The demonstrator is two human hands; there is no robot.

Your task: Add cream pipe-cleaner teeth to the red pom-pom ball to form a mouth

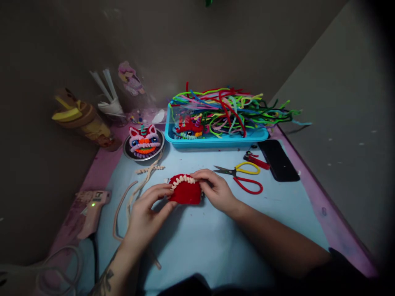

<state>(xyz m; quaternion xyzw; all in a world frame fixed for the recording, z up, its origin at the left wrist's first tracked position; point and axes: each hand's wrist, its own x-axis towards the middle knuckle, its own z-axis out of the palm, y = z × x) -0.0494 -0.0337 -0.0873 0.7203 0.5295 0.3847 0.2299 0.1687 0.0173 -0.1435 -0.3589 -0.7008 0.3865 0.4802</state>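
Between my two hands is a red fuzzy craft piece [187, 194], held just above the table covering. A cream-coloured crimped pipe cleaner strip [184, 179] curves in an arch along its upper part. My left hand [151, 209] pinches the piece at its left edge, thumb below and fingers above. At the upper right edge my right hand [217, 190] grips it, with fingertips on the end of the cream strip. Left of the piece lie a short twisted cream strip [150, 169] and several long beige pipe cleaners [134, 197].
Scissors [236, 172] with yellow and red handles, a red lighter [258, 161] and a black phone [279, 160] lie right. Behind stand a blue tray [216, 144] of pipe cleaners and a bowl [127, 153] holding a lion-head figure [144, 142]. A glue gun [92, 213] lies left.
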